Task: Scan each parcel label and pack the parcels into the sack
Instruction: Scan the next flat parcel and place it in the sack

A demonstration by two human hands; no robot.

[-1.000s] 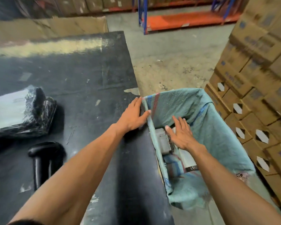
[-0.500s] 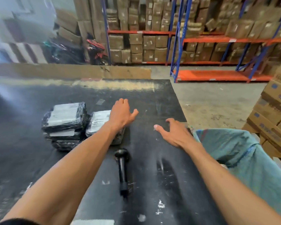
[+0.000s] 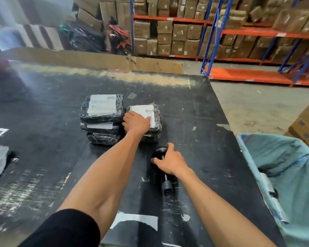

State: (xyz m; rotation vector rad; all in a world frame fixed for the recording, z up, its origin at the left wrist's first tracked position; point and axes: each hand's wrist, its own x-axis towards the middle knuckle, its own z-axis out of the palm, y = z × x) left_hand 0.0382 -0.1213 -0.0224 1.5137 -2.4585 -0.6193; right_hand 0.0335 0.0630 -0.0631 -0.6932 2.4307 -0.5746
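My left hand (image 3: 136, 123) lies on top of the nearer black-wrapped parcel (image 3: 154, 120), fingers curled over its left edge and thumb across the white label (image 3: 143, 112), so it grips that parcel from above. Touching this grip on its left stands a stack of three more parcels (image 3: 102, 120), each in the same glossy black wrap, the top one showing its label face up.

My right hand (image 3: 169, 161) sits just on the near side of the left-hand grip, fingers spread and bent over the head of the black handheld scanner (image 3: 165, 175). It touches the scanner, but I cannot tell whether the fingers have closed round it. The scanner's handle runs back from this hand towards me, flat on the black table (image 3: 203, 122).

Well to the right of both hands, past the table edge, hangs the teal woven sack (image 3: 284, 166), mouth open. Far beyond the grips, cardboard cartons (image 3: 178, 32) fill blue and orange racking (image 3: 257, 31).
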